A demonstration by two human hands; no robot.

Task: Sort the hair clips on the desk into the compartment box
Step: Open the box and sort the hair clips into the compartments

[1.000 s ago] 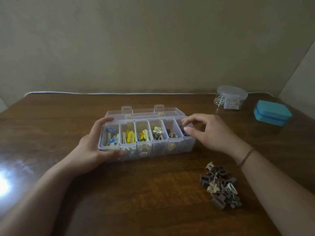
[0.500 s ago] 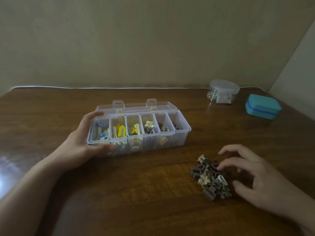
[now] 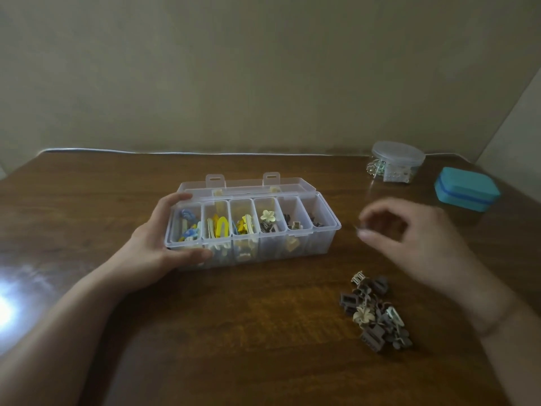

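A: Presently we log the compartment box [image 3: 322, 241] near mid-desk [image 3: 234, 332], lid open and lying back behind it. Left hand [image 3: 155, 247] grips the box's left end: fingers curled over the far rim, thumb along the near wall.

B: Agreed. Contents, left to right as we read them: blue and yellow clips in the first compartment, yellow clips in the second and third, a cream flower clip [image 3: 268, 215] over dark ones in the fourth, a few brown pieces in the fifth and sixth.

A: Right hand [image 3: 409, 238]?

B: Raised above the desk, just right of the box and apart from it, motion-blurred. Thumb and fingertips are drawn toward each other. We see a small dark speck at the tips, but we cannot tell whether they pinch a clip or simply meet on nothing.

A: Unsorted stock?

B: One pile of hair clips [image 3: 376, 312] on the desk, near the front right, below the right hand and not touched by it. Mostly brown, with one cream flower among them.

A: Other items: a round clear lidded tub [image 3: 396, 162] at the far right, a teal case [image 3: 467, 189] just beside it.
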